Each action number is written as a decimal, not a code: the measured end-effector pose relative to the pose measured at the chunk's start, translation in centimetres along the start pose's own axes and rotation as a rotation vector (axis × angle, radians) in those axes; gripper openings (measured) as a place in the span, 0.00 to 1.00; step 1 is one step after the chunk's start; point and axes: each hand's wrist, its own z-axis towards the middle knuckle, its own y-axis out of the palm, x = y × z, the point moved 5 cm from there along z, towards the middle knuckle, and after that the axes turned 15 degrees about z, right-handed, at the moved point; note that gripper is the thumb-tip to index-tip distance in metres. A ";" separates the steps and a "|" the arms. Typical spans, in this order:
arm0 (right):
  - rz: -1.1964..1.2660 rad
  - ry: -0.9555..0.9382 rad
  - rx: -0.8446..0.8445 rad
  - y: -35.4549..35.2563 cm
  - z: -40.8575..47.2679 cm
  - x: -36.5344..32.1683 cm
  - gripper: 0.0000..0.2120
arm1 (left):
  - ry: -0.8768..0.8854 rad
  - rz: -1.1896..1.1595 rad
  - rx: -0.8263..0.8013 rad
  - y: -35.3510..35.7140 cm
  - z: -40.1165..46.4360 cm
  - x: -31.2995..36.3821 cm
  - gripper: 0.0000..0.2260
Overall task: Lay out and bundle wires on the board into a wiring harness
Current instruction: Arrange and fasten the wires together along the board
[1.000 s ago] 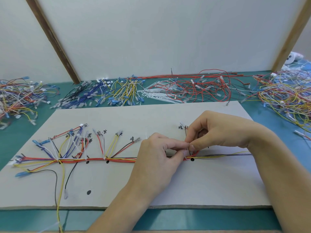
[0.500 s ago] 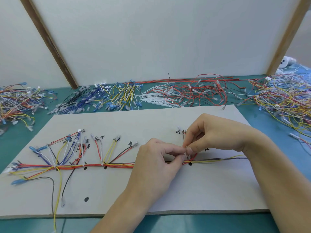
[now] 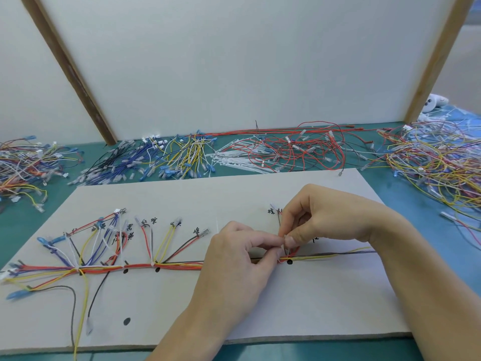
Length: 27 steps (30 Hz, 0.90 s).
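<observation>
Hands met over the wire bundle (image 3: pixel 166 267) lying along the board (image 3: pixel 260 308): the left hand (image 3: pixel 234 259) and right hand (image 3: pixel 322 217) each pinched a white cable tie (image 3: pixel 282 257) around the wires beside a black dot (image 3: pixel 289 262). Loose wires (image 3: pixel 294 149) lay on the tabletop (image 3: pixel 406 194) behind.

The left hand (image 3: pixel 234 259) and right hand (image 3: pixel 322 217) meet fingertip to fingertip over the harness (image 3: pixel 166 265) on the board (image 3: pixel 312 308), both pinching a small white tie (image 3: pixel 282 257) around the wires just above a black dot (image 3: pixel 289 262). Left of the hands, bundled wires fan out. Beyond the hands lie loose wires (image 3: pixel 294 149) and white ties (image 3: pixel 234 158).
</observation>
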 end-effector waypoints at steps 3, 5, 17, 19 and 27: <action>0.000 0.003 0.006 0.1 0.0 0.0 0.05 | 0.010 0.006 0.006 0.0 0.0 0.1 0.16; 0.004 0.008 0.000 0.1 0.0 0.0 0.05 | 0.012 0.013 0.009 0.0 0.1 0.1 0.17; -0.003 0.003 -0.002 0.2 -0.3 -0.3 0.05 | -0.007 0.003 -0.005 0.0 0.2 0.3 0.18; 0.017 0.009 0.007 0.2 -0.3 -0.3 0.04 | -0.006 0.011 -0.010 0.0 0.1 0.2 0.18; 0.033 0.026 0.005 0.2 -0.2 -0.1 0.05 | -0.013 0.007 -0.015 -0.1 0.1 0.3 0.17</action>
